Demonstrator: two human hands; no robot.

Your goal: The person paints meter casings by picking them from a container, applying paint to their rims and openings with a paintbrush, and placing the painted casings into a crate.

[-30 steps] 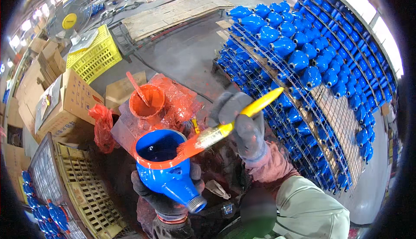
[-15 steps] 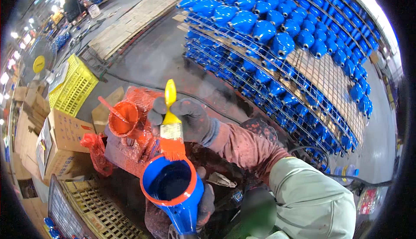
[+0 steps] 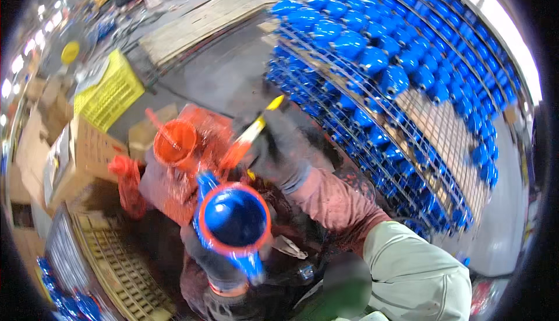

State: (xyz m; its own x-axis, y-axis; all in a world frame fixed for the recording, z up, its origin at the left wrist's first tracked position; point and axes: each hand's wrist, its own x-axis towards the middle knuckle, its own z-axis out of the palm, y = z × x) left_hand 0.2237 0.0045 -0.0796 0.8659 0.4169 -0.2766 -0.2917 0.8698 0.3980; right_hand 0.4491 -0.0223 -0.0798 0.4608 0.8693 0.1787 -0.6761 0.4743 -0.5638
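In my gloved left hand (image 3: 205,254) is a blue hollow casting (image 3: 236,216), its round mouth turned up and its rim coated orange-red. Blue necks stick out on two opposite sides of it. My gloved right hand (image 3: 280,153) grips a paintbrush (image 3: 256,127) with a yellow handle. Its orange-red bristles point down and left, apart from the casting and just above it. To the left of the brush, an orange-red paint cup (image 3: 174,140) with a stick in it stands on a paint-covered block (image 3: 204,123).
Wire-mesh racks (image 3: 407,172) stacked with blue castings (image 3: 349,44) fill the right side. On the left are a yellow crate (image 3: 110,91), cardboard boxes (image 3: 96,152), a red plastic bag (image 3: 131,187) and a slatted tan crate (image 3: 116,268). A wooden pallet (image 3: 204,24) lies farther back.
The brush has lifted off the casting's rim and tilted, its handle now leaning right. My left hand has turned the casting, so a second neck shows at its upper left.
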